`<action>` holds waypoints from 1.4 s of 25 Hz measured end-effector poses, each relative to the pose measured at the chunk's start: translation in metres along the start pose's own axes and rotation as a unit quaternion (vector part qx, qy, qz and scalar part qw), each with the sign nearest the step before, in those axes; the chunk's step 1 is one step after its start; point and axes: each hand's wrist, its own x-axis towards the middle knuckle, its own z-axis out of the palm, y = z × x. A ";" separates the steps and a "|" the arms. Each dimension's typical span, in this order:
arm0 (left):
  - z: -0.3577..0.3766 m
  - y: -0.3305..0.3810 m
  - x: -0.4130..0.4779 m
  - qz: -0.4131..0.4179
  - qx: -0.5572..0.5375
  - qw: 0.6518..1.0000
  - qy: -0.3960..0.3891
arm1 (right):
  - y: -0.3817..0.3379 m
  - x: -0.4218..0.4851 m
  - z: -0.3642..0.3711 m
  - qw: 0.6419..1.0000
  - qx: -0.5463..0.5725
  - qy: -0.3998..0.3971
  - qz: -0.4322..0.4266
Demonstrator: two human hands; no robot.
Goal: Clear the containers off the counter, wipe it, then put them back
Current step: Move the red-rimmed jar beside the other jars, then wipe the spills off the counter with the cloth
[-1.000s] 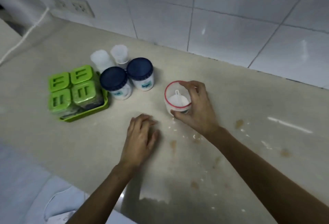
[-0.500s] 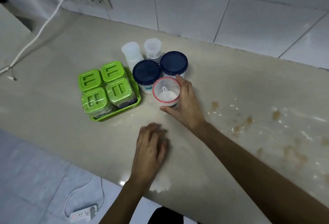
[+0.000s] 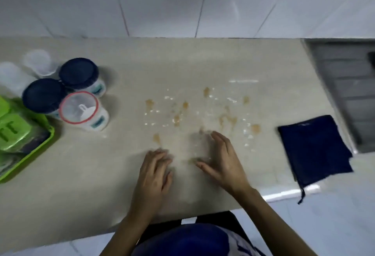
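Far to the left of the left hand (image 3: pixel 155 172), the green tray (image 3: pixel 30 154) and its green-lidded boxes (image 3: pixel 12 131) are cut off by the frame's edge. Both hands are motion-blurred at the fingertips. Beyond the right hand (image 3: pixel 222 160), a dark object (image 3: pixel 371 59) at the right edge is cropped and unidentifiable.

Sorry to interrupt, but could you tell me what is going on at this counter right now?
A person is cleaning the counter. The red-rimmed jar, two blue-lidded jars and the green tray are grouped at the left end, leaving brown stains and white specks exposed in the middle. Both the left hand and right hand are empty, held low over the near edge. A dark blue cloth lies untouched to the right, beside the sink, so wiping has not begun.
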 end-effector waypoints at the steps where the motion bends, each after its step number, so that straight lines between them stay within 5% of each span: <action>1: 0.012 0.014 0.012 0.020 -0.001 1.000 -0.017 | 0.022 -0.014 -0.013 0.999 -0.007 0.020 0.026; 12: 0.108 0.156 0.093 0.170 0.075 0.977 -0.107 | 0.191 -0.055 -0.126 0.971 -0.045 0.189 0.137; 16: 0.124 0.180 0.095 0.145 0.094 0.978 -0.116 | 0.257 -0.054 -0.155 0.954 -0.162 0.074 0.241; 21: 0.127 0.187 0.083 0.090 0.086 0.989 -0.079 | 0.267 -0.054 -0.148 0.946 -0.242 0.006 0.216; 28: 0.123 0.172 0.059 0.032 0.099 0.992 -0.071 | 0.261 -0.047 -0.133 0.964 -0.219 0.022 0.152; 35: 0.091 0.123 0.024 -0.030 0.148 0.988 -0.042 | 0.121 -0.026 -0.039 0.967 -0.241 -0.075 -0.030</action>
